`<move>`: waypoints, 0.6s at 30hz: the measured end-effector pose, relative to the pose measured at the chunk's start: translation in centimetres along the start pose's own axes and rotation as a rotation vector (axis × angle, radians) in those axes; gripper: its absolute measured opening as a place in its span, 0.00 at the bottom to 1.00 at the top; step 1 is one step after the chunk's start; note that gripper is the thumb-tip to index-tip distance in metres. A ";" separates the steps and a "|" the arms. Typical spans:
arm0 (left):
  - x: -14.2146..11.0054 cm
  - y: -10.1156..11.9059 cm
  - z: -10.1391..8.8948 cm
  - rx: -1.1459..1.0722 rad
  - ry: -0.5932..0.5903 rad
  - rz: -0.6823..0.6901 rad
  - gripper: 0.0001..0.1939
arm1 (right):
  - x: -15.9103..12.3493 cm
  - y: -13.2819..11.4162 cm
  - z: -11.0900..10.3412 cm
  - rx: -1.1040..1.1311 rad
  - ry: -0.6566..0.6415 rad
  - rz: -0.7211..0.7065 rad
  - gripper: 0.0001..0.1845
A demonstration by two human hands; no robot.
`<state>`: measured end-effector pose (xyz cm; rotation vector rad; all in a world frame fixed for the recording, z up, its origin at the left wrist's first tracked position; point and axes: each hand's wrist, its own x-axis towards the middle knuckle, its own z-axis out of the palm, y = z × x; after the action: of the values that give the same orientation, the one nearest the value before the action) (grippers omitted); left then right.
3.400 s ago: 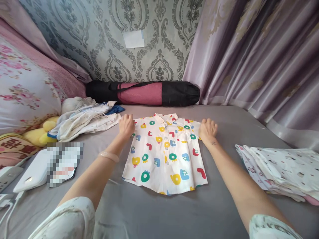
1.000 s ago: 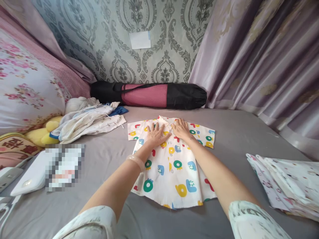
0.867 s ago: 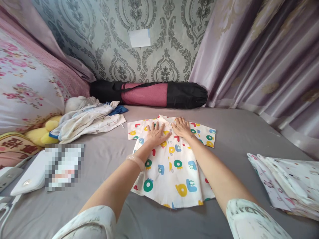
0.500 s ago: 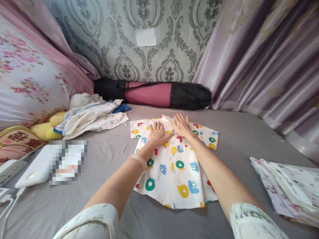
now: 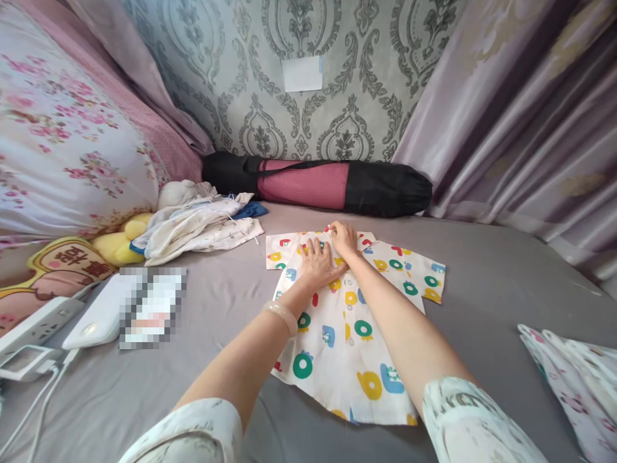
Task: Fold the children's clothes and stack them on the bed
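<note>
A child's short-sleeved shirt (image 5: 357, 360), white with coloured letters, lies spread on the grey bed sheet, its collar away from me. My left hand (image 5: 318, 262) rests flat on its upper front with the fingers spread. Just to the right, my right hand (image 5: 344, 239) has curled fingers that pinch the cloth at the collar. The exact grip is partly hidden behind the hand. The right front panel is drawn inward and lies creased near the neck.
A pile of clothes (image 5: 202, 225) lies at the left beside a yellow plush toy (image 5: 120, 241). Near it are a power strip (image 5: 43, 321) and a white device (image 5: 103, 312). A black and pink mat bag (image 5: 308, 186) lies along the wall. Folded patterned clothes (image 5: 573, 386) lie at the right.
My right hand has gone from lying flat to pinching the collar, and the cloth there has shifted inward. My left hand stays pressed on the shirt. The view has turned slightly left.
</note>
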<state>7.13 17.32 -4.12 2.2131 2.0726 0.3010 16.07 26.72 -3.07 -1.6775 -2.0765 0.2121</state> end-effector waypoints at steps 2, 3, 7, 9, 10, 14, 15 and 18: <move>0.0 0.0 0.0 0.003 -0.002 -0.003 0.48 | -0.2 0.1 0.1 -0.023 -0.011 0.001 0.16; 0.0 0.0 -0.1 0.004 -0.003 -0.002 0.48 | -0.3 0.1 -0.1 -0.035 -0.033 -0.002 0.16; 0.0 0.0 -0.1 0.006 -0.023 -0.006 0.49 | -0.9 -0.3 -1.1 -0.123 -0.116 -0.052 0.19; 0.1 0.0 -0.1 0.010 -0.031 -0.013 0.49 | -1.5 -0.4 -1.5 -0.173 -0.119 -0.151 0.22; 0.2 0.0 0.0 0.015 -0.035 -0.015 0.50 | -1.9 -0.3 -1.6 -0.184 -0.134 -0.202 0.24; 0.3 -0.1 0.1 0.032 -0.056 -0.009 0.52 | -2.9 0.4 -1.1 -0.116 -0.342 -0.194 0.32; 0.3 -0.1 0.1 0.034 -0.064 -0.009 0.52 | -2.9 0.5 -1.0 -0.089 -0.391 -0.158 0.34; 0.4 -0.1 0.0 0.038 -0.078 -0.012 0.52 | -2.5 0.9 -0.9 -0.043 -0.459 -0.105 0.34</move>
<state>7.06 17.72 -4.10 2.1952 2.0672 0.1728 17.58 24.37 -3.29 -1.6543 -2.5066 0.5674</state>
